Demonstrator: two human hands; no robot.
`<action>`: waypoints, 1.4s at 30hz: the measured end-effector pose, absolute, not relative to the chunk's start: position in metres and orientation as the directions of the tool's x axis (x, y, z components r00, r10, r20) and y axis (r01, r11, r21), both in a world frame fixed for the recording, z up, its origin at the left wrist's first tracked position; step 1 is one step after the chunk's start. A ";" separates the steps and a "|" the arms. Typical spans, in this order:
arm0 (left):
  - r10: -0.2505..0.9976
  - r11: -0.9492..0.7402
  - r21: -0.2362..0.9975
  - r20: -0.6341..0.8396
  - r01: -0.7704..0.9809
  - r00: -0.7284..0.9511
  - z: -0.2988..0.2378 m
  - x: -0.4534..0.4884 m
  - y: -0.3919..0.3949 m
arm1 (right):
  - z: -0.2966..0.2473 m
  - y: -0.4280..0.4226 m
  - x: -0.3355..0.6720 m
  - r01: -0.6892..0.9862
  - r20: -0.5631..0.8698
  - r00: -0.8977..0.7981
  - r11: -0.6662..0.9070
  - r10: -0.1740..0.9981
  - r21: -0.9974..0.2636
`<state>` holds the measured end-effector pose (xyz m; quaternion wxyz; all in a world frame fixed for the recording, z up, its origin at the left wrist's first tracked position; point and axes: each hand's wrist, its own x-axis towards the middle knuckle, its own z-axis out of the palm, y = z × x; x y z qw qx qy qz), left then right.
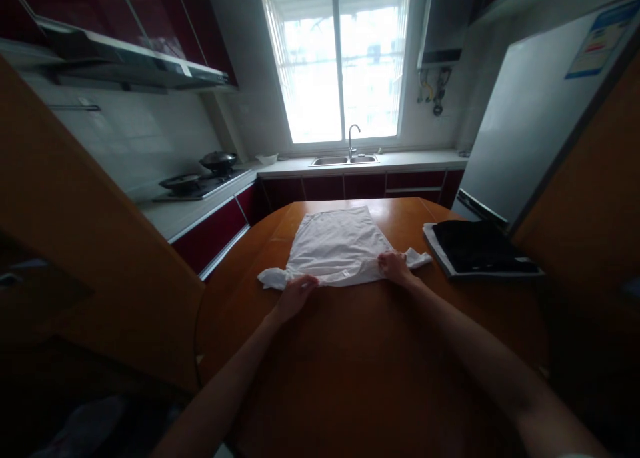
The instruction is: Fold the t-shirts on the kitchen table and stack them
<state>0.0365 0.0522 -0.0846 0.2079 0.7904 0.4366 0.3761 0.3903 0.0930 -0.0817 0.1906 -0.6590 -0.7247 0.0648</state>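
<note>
A white T-shirt [335,238] lies spread on the round wooden table [350,351], its hem toward the window and its collar edge toward me. My left hand [296,295] is closed on the near edge of the shirt, beside the left sleeve. Farther right, my right hand [395,267] grips the same near edge by the right sleeve. Between the two hands the collar edge looks bunched, with a small label showing. Both sleeves stick out sideways past my hands, and some fingertips are hidden in the cloth.
A stack of folded clothes [480,246], black on top of white and grey, rests at the table's right. Beyond stand a counter with a sink [345,160], a stove with pans [219,161] at left, and a refrigerator [525,125] at right.
</note>
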 end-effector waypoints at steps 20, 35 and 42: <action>0.880 -0.320 0.492 0.471 0.810 0.061 -0.079 -0.023 0.041 | -0.098 0.031 0.445 0.882 0.396 -0.131 0.289 0.909 -0.372; 0.847 0.094 0.627 0.358 0.774 -0.393 -0.105 -0.066 0.045 | -0.144 0.043 0.461 0.947 0.323 -0.079 0.172 0.943 -0.271; 0.712 -0.008 0.694 0.510 0.720 -0.482 -0.099 -0.075 0.013 | -0.153 0.042 0.466 0.941 0.352 -0.080 0.187 0.933 -0.282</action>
